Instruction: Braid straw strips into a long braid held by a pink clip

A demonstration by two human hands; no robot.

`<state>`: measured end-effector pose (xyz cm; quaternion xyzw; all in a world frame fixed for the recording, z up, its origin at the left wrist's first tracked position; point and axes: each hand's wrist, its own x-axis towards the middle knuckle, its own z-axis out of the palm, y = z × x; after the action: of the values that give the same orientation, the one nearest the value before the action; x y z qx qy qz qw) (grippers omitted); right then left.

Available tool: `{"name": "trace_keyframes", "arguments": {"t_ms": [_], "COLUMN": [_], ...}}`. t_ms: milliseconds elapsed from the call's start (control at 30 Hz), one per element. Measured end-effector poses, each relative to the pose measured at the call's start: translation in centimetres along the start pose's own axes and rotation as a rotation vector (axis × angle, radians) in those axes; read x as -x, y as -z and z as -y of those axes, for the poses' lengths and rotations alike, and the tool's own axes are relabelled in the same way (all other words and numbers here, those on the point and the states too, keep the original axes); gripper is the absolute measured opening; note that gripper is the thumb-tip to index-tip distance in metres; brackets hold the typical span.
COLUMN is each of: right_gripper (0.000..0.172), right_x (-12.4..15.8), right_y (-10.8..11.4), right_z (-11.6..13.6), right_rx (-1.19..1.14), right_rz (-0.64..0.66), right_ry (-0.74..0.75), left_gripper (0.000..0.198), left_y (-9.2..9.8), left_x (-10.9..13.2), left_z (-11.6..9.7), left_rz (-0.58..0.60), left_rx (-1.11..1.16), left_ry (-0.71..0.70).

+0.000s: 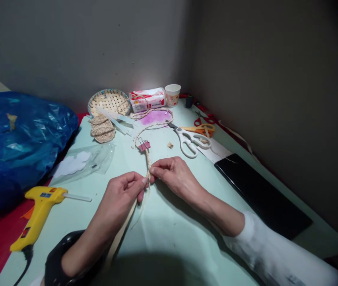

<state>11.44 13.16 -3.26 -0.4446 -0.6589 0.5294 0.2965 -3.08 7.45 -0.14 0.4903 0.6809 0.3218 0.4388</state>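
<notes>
A pale braided cord [148,158] runs toward me from a pink binder clip [144,146] near the middle of the table. My left hand [127,188] pinches the cord's near end between thumb and fingers. Just above it, my right hand [173,174] is closed on the same cord, thumb and forefinger together. Loose strands hang below the fingers; a broad flat strip [123,230] passes under my left hand toward the near edge. Beyond the clip, the cord curves back across the table. The exact crossing of the strands is hidden by my fingertips.
White scissors [187,139] and orange scissors [200,129] lie right of the clip, near a black flat object [261,194]. On the left are a yellow glue gun [39,212], a twine ball [102,129] and a blue plastic bag [22,139]. Behind stand a woven basket [109,95] and paper cup [173,95].
</notes>
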Motion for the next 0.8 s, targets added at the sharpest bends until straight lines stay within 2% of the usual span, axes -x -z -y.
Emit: {"name": "trace_keyframes", "arguments": {"t_ms": [133, 300, 467, 567, 633, 733, 767, 800], "right_gripper": [0.024, 0.023, 0.02, 0.017, 0.017, 0.018, 0.02, 0.021], "right_x": [-0.1, -0.1, 0.0, -0.1, -0.1, 0.0, 0.0, 0.0], "right_y": [0.0, 0.1, 0.1, 0.1, 0.1, 0.3, 0.4, 0.4], "right_z": [-0.1, 0.0, 0.3, 0.4, 0.4, 0.6, 0.6, 0.6], "right_rx": [0.021, -0.035, -0.195, -0.325, -0.356, -0.281, -0.251, -0.228], "right_rz": [-0.008, -0.008, -0.008, 0.019, 0.017, -0.02, -0.03, -0.036], "right_ry": [0.002, 0.01, -0.048, -0.11, -0.12, -0.103, -0.096, -0.089], "left_gripper": [0.025, 0.026, 0.016, 0.014, 0.013, 0.014, 0.012, 0.015], "left_y": [-0.3, -0.9, -2.9, -3.6, -3.3, -1.9, -1.3, -0.9], "left_x": [0.4, 0.9, 1.6, 2.0, 2.0, 1.3, 0.9, 0.3], "left_z": [-0.1, 0.3, 1.4, 1.7, 1.3, 0.1, -0.2, -0.5], "left_rz": [0.0, -0.078, -0.204, -0.186, -0.179, -0.286, -0.32, -0.268], "left_rx": [-0.026, -0.177, -0.505, -0.556, -0.529, -0.354, -0.27, -0.176], "left_ry": [-0.033, -0.121, -0.392, -0.468, -0.496, -0.419, -0.335, -0.221]}}
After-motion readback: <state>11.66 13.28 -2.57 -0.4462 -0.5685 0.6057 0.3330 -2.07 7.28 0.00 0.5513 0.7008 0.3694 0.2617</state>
